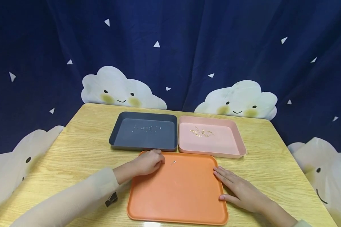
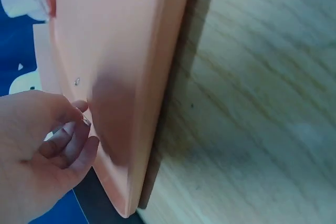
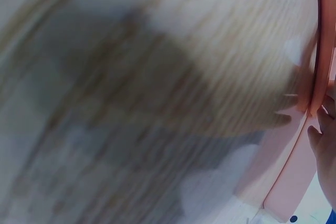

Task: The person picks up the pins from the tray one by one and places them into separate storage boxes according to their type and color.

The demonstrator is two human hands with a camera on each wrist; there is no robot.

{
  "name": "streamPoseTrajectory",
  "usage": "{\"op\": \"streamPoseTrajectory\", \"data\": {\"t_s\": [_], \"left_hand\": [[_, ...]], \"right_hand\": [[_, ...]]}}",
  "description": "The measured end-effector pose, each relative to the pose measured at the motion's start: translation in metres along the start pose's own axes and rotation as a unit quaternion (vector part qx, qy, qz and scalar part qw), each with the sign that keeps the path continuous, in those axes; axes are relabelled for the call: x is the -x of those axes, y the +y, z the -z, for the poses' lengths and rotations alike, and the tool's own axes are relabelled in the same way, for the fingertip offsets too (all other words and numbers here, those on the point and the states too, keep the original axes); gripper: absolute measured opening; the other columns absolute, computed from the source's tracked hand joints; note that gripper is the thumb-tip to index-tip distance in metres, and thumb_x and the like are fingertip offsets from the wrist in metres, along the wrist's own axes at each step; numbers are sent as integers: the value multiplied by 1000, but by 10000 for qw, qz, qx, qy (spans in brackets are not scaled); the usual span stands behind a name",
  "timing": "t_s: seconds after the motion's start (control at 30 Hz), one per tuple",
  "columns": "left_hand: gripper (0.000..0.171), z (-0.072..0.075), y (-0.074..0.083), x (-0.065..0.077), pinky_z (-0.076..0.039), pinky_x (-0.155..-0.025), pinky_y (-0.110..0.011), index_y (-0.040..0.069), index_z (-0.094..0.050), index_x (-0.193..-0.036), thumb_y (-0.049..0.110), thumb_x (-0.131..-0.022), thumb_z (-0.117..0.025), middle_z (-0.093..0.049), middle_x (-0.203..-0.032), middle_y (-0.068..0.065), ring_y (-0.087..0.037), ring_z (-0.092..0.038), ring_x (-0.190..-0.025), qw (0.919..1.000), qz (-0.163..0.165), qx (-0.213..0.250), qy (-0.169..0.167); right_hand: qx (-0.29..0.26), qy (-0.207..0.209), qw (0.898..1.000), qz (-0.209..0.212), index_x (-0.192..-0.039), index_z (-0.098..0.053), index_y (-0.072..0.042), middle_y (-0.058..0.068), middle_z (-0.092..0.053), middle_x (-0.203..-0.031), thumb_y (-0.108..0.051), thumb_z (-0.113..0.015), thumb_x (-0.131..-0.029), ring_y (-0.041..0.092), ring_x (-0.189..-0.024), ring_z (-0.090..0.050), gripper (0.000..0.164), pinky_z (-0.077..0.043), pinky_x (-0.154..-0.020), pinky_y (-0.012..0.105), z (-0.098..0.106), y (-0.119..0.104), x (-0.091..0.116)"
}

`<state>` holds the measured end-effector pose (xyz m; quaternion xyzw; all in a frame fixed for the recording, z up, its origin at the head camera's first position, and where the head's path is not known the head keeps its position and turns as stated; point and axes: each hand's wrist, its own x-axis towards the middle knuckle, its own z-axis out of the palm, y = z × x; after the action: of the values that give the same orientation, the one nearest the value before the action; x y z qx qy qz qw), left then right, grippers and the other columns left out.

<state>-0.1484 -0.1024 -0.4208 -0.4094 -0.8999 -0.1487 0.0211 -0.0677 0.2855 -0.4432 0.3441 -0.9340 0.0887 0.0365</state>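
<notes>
My left hand (image 1: 150, 162) is over the far left corner of the orange tray (image 1: 179, 192). In the left wrist view, its thumb and fingertips pinch a small silver safety pin (image 2: 86, 121), mostly hidden by the fingers. Another silver safety pin (image 1: 173, 162) lies on the orange tray, just right of that hand. With fingers straight, my right hand (image 1: 241, 190) touches the tray's right rim and holds nothing. Only part of the right hand (image 3: 326, 140) shows at the edge of the right wrist view.
Behind the orange tray stands a dark grey tray (image 1: 122, 138) with several small silver pins (image 1: 150, 128) in it. Beside it, a pink tray (image 1: 224, 145) contains several gold safety pins (image 1: 202, 132). All stand on a wooden table (image 1: 82, 151) before a blue curtain (image 1: 182, 47).
</notes>
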Motion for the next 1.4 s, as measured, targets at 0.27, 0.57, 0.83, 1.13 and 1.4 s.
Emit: {"op": "streamPoseTrajectory", "data": {"t_s": [0.27, 0.57, 0.83, 1.13, 1.4], "left_hand": [[14, 3, -1, -1, -39, -64, -15, 11, -71, -80, 3, -86, -60, -61, -77, 2, -4, -46, -70, 9875, 762, 1372, 119], [16, 9, -4, -5, -54, -66, -19, -2, -71, -89, 3, -92, -57, -74, -82, -16, -14, -67, -68, 9316, 1598, 3262, -123], [19, 12, -12, -7, -63, -74, -35, -17, -66, -101, -5, -91, -55, -73, -92, -29, -12, -70, -71, 8346, 2398, 4951, -276], [30, 22, -18, -12, -60, -86, -41, -22, -59, -114, -9, -88, -62, -70, -104, -34, -14, -74, -77, 7702, 2849, 5704, -128], [34, 35, -25, -20, -57, -89, -45, -22, -58, -116, -10, -85, -65, -75, -93, -24, -13, -74, -73, 7504, 3064, 5856, 52]], "right_hand": [[-84, -91, 9999, -51, -152, -37, -19, 2, -42, -157, -52, -61, -91, 16, -142, -37, 74, -1, -113, -4, 2, -1, 1], [-70, -18, 10000, 27, -152, -38, -18, 3, -42, -157, -52, -63, -90, 7, -146, -30, 76, -1, -113, -3, 1, 1, 1], [21, 79, 9999, 109, -152, -38, -17, 4, -44, -156, -51, -64, -90, 14, -143, -39, 75, -2, -114, -3, 0, 1, 1], [-57, -40, 10000, 63, -153, -36, -18, 2, -41, -157, -53, -62, -90, 0, -149, -24, 76, -2, -114, -2, -1, 3, 0], [23, 88, 9997, 240, -152, -37, -16, 5, -43, -156, -50, -64, -90, 19, -142, -41, 76, -3, -116, 0, -1, 4, -1]]}}
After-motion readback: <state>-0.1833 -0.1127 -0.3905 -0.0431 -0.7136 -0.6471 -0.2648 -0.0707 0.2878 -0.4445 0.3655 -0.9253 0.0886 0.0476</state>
